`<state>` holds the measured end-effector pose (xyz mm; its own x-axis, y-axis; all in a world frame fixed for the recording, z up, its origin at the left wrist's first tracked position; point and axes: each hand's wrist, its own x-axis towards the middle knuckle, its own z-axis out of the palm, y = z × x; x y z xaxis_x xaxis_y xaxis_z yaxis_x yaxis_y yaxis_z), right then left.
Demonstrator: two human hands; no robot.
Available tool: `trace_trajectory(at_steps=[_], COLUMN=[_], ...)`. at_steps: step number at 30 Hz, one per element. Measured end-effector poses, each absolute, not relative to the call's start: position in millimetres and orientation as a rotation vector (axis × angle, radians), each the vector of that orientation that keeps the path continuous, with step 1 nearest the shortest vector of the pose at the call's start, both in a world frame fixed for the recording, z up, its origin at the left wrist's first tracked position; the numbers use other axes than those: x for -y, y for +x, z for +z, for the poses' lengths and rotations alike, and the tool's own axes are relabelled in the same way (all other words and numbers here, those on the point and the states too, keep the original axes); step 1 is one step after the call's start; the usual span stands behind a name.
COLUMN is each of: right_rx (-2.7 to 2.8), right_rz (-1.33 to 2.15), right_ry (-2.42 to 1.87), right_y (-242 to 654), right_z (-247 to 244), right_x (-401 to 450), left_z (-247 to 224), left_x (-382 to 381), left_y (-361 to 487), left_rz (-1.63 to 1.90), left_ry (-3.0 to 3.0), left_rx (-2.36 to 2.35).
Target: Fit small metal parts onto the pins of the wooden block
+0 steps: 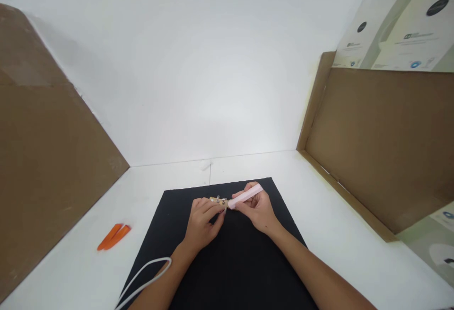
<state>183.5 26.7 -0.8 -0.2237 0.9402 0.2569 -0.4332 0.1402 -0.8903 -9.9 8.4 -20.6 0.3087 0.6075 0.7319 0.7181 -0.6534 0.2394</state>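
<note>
Pink strip (245, 195) pinched in our right hand (257, 210), wooden piece (218, 201) gripped in our left hand (202, 220); a slipping finger grip could drop either onto the mat (241, 272).

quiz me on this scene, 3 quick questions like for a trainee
1. Which hand holds the pale pink strip?
2. True or false: the orange pieces lie on the black mat.
3. What is the small piece in the left hand mainly made of?

Key:
1. The right hand.
2. False: they lie on the white table, off the mat.
3. Wood, with small metal bits on it.
</note>
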Motion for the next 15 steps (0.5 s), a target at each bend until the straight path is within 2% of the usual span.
trace_trajectory(at_steps=[6,15], right_rx=[1.257,1.104], right_rz=[1.485,1.377], right_ry=[-0.524,-0.662], right_y=[183.4,181.7], right_z=[-0.3,-1.8], right_x=[-21.5,-29.3], left_z=[-19.4,-22.4], left_x=[-7.4,-9.2], left_y=[-10.0,-9.8], left_rz=[-1.248,-1.267], left_ry=[-2.452,-2.451], left_rx=[1.241,1.22])
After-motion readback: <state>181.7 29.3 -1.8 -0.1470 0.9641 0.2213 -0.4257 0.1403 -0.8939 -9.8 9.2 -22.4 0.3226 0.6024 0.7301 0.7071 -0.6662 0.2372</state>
